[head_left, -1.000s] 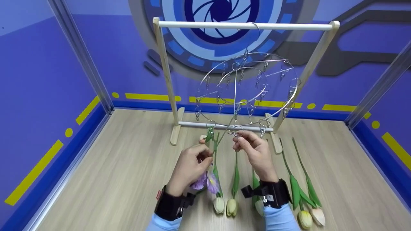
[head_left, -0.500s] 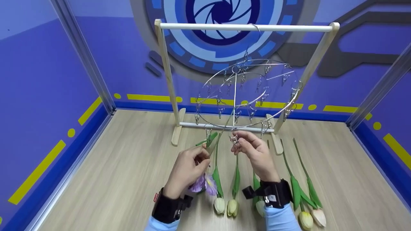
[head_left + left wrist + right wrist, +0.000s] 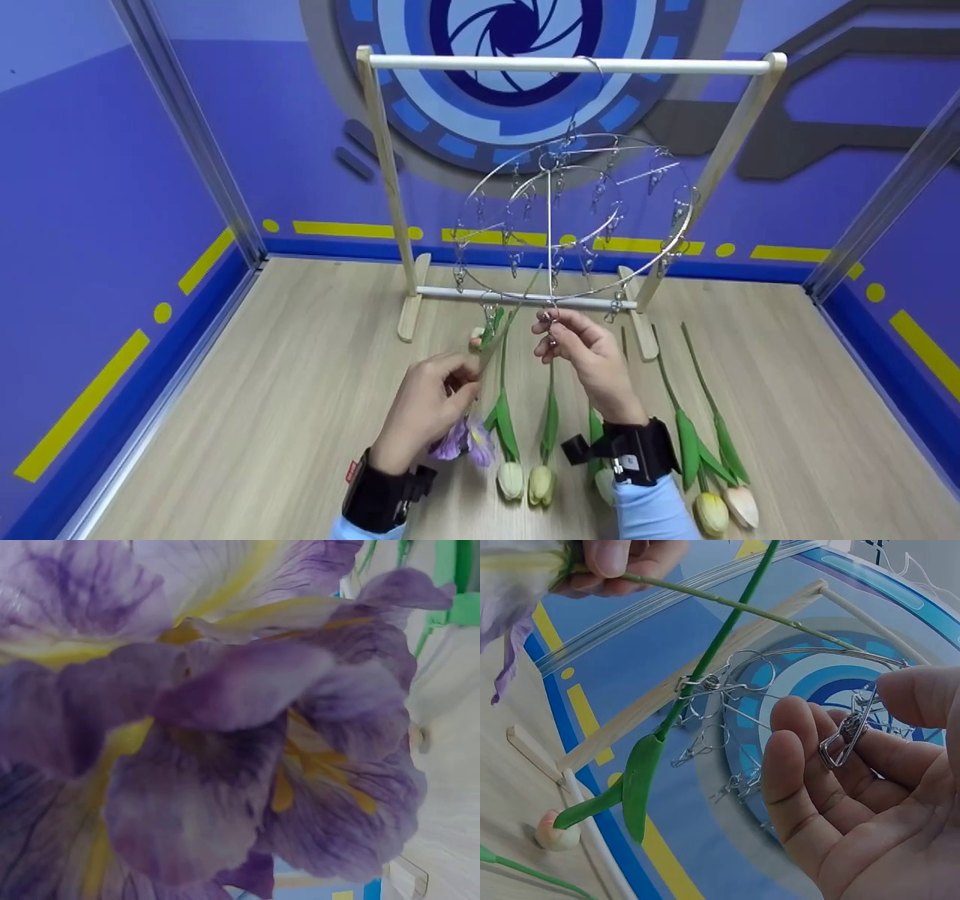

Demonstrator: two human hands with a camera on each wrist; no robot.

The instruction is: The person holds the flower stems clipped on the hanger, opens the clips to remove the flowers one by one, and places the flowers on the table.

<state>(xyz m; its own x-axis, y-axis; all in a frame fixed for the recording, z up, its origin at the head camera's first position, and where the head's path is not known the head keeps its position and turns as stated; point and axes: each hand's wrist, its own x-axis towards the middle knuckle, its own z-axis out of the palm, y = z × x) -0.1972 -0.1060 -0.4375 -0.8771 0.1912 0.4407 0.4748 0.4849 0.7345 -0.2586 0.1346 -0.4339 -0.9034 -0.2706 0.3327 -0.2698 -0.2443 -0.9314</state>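
My left hand (image 3: 426, 405) pinches the thin stem of a purple artificial iris (image 3: 463, 442), whose bloom hangs below the fingers. Petals fill most of the left wrist view. My right hand (image 3: 592, 358) holds a metal wire clip (image 3: 846, 736) between thumb and fingers. That clip hangs at the front of a round wire drying hanger (image 3: 550, 225). The iris stem (image 3: 727, 604) slants up toward the hanger, its tip left of the right hand and apart from the clip. Another clip (image 3: 712, 685), to the left, grips a green tulip stem (image 3: 705, 660) with its pale bud downward.
A wooden rack (image 3: 384, 172) with a white top bar (image 3: 480, 63) carries the hanger. Several clips dangle from the rings. On the table lie several tulips, including a white one (image 3: 511, 480), a yellow-green one (image 3: 541, 484) and a pinkish one (image 3: 741, 506).
My left hand has drawn slightly left and down with the iris, and its stem tip has lowered. My right hand has turned the clip more upright. The hanger has tilted and swayed slightly.
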